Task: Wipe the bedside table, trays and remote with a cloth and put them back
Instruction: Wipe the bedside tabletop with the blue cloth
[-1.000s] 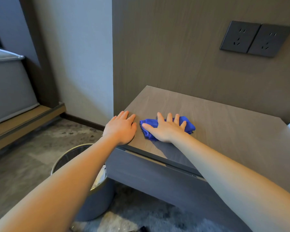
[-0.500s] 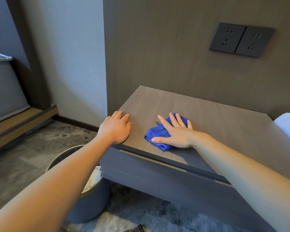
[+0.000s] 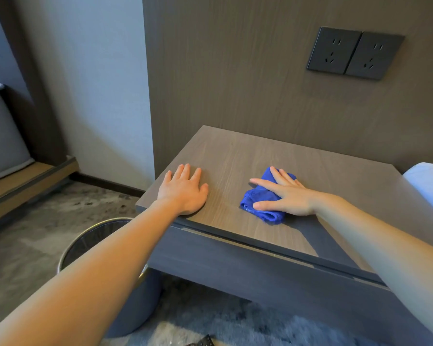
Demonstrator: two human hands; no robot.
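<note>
The bedside table [image 3: 248,156] is a grey-brown wood-grain slab fixed to a dark wall panel. A crumpled blue cloth [image 3: 259,196] lies near its front edge. My right hand [image 3: 285,193] presses flat on the cloth, fingers spread and pointing left. My left hand [image 3: 184,189] rests flat and empty on the table's front left corner, apart from the cloth. No trays or remote are in view.
A round metal-rimmed waste bin [image 3: 93,240] stands on the carpet below the table's left corner. Two dark wall sockets [image 3: 355,53] sit above the table. A white bed edge [image 3: 428,181] borders the table's right side. A low wooden ledge [image 3: 23,181] runs along the left.
My right hand has slid the blue cloth to the right along the table's front and turned its fingers leftward. My left hand has stayed on the front left corner.
</note>
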